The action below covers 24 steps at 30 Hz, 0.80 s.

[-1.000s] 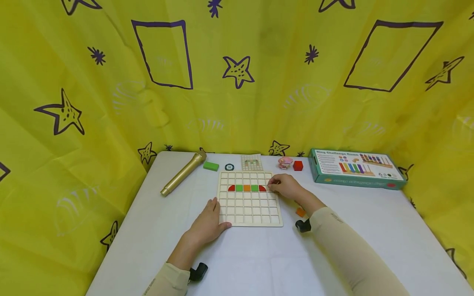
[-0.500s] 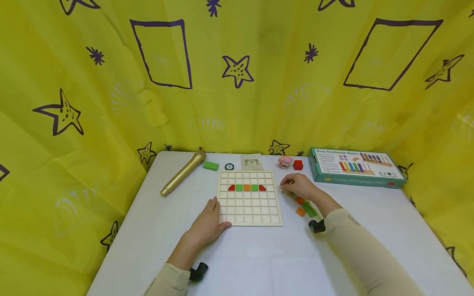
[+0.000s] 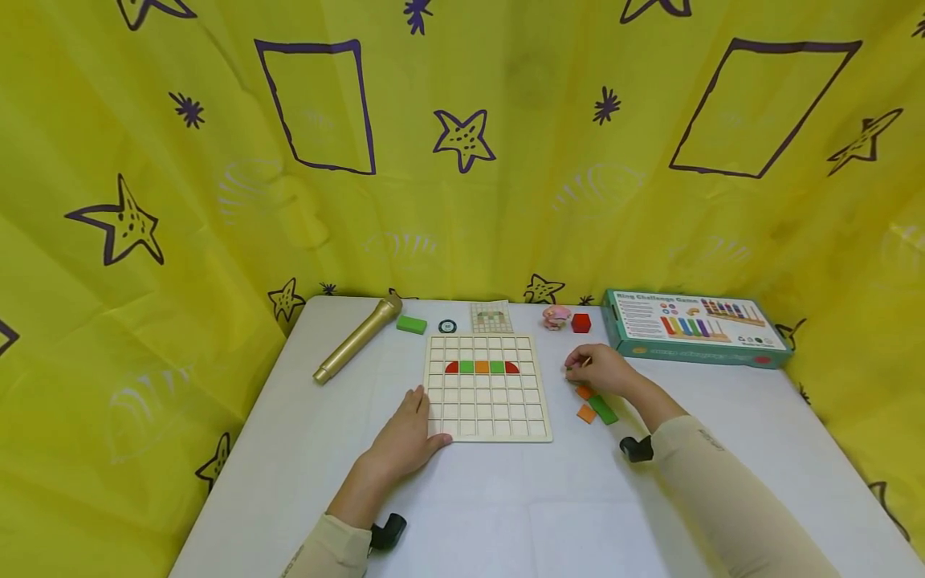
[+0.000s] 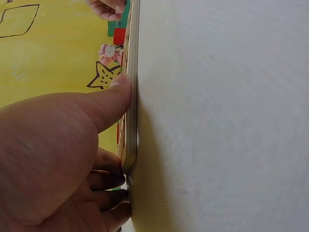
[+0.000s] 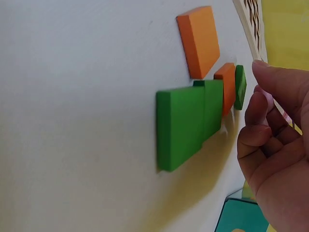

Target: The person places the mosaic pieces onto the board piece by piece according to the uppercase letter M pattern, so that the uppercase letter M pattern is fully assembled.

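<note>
A pale wooden grid board (image 3: 490, 409) lies flat on the white table. One row holds a red rounded piece (image 3: 452, 367), a green square, an orange square (image 3: 482, 367), another green square and a second red rounded piece (image 3: 512, 368). My left hand (image 3: 405, 433) holds the board's near-left corner, thumb (image 4: 116, 99) on the front edge, fingers at the side. My right hand (image 3: 603, 371) hovers right of the board with fingers loosely bent and nothing visible between them. Below it lie loose orange tiles (image 5: 199, 42) and green tiles (image 5: 181, 128); the hand partly hides this group in the head view.
Behind the board are a pattern card (image 3: 491, 317), a round dark token (image 3: 447, 326), a green block (image 3: 411, 324), a pink figurine (image 3: 556, 317) and a red block (image 3: 581, 323). A gold microphone (image 3: 357, 341) lies left; a game box (image 3: 697, 329) lies back right.
My right hand has moved right, from the board's right edge to over the loose tiles, so more of these show. My left hand and the board have stayed put.
</note>
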Each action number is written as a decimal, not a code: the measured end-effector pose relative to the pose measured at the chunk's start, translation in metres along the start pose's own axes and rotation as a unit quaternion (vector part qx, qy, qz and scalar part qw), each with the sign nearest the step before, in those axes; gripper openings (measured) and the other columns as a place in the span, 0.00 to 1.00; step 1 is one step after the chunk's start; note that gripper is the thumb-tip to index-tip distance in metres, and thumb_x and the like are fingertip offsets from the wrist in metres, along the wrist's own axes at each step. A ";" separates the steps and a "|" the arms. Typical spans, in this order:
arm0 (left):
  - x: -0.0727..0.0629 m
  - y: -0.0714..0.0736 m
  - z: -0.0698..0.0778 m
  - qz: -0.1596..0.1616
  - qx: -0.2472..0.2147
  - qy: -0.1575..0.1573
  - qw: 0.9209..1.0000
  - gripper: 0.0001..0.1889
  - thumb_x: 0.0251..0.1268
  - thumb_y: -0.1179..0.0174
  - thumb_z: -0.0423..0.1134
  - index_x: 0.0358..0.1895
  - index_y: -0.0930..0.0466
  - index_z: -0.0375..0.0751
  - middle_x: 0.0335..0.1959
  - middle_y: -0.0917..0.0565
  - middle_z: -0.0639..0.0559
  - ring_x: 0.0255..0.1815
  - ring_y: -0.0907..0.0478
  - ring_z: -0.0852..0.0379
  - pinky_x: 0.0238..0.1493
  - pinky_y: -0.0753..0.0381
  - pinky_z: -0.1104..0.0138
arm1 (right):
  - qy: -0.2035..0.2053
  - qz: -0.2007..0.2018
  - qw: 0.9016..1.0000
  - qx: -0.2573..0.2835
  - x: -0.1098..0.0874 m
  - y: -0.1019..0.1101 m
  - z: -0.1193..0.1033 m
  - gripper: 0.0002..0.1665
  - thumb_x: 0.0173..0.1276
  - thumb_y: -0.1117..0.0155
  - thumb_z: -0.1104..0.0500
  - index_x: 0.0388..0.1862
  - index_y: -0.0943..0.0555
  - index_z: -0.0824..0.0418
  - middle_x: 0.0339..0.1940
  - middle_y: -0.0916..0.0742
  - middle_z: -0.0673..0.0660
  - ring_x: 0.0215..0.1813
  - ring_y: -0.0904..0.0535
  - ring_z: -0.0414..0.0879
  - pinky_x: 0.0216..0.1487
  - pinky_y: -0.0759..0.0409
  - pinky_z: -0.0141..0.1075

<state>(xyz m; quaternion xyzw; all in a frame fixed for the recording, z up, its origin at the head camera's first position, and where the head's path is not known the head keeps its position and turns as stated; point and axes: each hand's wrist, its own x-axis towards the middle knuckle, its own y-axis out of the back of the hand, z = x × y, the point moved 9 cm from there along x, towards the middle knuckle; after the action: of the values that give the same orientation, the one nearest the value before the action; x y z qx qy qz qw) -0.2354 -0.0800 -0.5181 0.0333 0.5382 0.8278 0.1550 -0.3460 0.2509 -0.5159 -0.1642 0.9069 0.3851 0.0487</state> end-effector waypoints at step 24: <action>0.000 0.003 0.002 0.002 -0.001 -0.008 1.000 0.49 0.67 0.34 0.54 0.75 0.47 0.21 0.78 0.46 0.29 0.78 0.49 0.34 0.73 0.39 0.49 | -0.032 0.005 0.999 0.021 -0.010 0.003 0.016 0.16 0.69 0.32 0.61 0.52 0.20 0.68 0.36 0.20 0.57 0.38 0.26 0.49 0.35 0.24 0.34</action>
<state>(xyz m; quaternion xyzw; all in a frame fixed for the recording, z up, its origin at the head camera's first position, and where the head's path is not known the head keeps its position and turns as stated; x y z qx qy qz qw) -0.2352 -0.0792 -0.5147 0.0407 0.5361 0.8284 0.1571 -0.3386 0.2668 -0.5231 -0.1457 0.9135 0.3716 0.0790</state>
